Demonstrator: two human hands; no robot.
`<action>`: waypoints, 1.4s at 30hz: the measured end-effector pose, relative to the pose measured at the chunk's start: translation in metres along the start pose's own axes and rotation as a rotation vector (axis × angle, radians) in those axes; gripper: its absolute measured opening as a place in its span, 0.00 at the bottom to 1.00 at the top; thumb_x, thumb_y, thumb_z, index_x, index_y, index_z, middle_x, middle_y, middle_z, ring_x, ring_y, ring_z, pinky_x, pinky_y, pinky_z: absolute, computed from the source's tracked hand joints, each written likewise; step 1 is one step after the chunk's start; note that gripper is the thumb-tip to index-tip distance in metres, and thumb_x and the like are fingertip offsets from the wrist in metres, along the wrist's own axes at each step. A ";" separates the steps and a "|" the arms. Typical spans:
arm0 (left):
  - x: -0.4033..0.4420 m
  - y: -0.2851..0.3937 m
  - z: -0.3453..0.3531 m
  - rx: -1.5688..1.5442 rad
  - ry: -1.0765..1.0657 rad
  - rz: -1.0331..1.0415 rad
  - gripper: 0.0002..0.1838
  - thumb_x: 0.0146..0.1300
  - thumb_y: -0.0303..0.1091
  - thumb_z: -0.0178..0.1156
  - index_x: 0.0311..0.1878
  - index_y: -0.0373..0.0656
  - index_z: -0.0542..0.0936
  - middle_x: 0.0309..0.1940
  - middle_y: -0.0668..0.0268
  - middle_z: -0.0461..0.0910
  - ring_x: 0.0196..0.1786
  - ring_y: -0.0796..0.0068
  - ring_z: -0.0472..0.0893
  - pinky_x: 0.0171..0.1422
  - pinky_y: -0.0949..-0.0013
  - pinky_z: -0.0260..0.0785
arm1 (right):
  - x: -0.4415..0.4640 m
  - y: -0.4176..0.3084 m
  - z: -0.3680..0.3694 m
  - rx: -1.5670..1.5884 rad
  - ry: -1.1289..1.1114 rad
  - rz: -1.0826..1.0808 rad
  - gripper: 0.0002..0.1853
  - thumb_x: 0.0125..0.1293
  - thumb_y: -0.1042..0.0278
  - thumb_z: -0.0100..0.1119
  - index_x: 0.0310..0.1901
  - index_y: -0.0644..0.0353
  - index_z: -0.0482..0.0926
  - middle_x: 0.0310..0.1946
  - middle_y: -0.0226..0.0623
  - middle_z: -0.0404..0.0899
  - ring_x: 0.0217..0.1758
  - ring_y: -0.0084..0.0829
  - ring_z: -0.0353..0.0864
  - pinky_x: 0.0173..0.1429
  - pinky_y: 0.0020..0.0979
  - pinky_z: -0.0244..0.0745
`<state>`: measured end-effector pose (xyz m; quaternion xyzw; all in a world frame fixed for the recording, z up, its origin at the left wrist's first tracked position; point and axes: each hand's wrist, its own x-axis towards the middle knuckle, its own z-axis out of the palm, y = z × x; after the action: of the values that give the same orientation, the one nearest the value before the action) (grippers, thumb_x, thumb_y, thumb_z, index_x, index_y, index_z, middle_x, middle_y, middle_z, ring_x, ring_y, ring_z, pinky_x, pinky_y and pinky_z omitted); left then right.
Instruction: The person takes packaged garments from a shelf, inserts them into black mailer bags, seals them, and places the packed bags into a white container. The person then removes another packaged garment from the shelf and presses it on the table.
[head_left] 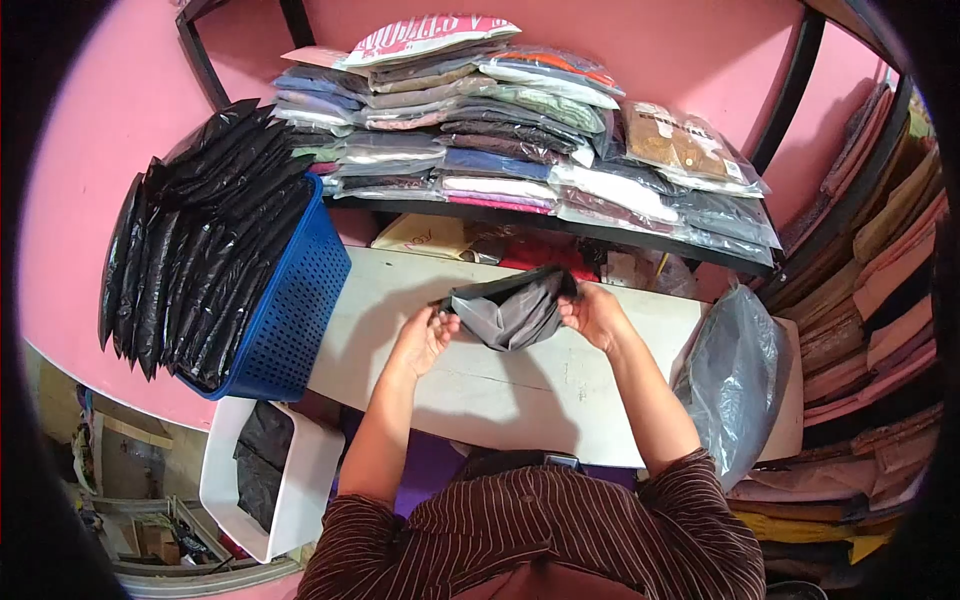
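Observation:
A dark grey plastic bag (515, 318) hangs above the white table, its mouth spread and its sides creased. My left hand (428, 340) pinches its left edge between curled fingers. At the opposite edge, my right hand (594, 316) has its fingers closed on the plastic. The bag's inside is partly shadowed, and I cannot tell whether anything is in it. Both forearms reach forward over the table's front edge.
A blue basket (290, 290) packed with black parcels stands on the left, above a white bin (225, 470). Clothes in clear bags (500, 150) fill the shelf behind. A translucent grey bag (735, 385) lies right on the white table (370, 300). Folded fabrics (870, 330) line the right side.

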<state>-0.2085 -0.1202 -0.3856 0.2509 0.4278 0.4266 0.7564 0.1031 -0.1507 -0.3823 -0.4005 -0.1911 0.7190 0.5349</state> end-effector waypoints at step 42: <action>0.042 -0.189 -0.026 1.812 -0.018 0.757 0.40 0.63 0.54 0.55 0.75 0.48 0.57 0.76 0.50 0.49 0.78 0.50 0.46 0.77 0.41 0.34 | 0.016 0.190 -0.058 -1.897 0.356 -0.516 0.37 0.65 0.36 0.49 0.73 0.35 0.56 0.76 0.44 0.45 0.79 0.51 0.40 0.71 0.69 0.34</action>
<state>-0.1385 -0.1802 -0.5577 0.8601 0.4786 0.1492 0.0940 0.0295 -0.2126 -0.5572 -0.7101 -0.6843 0.0604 0.1544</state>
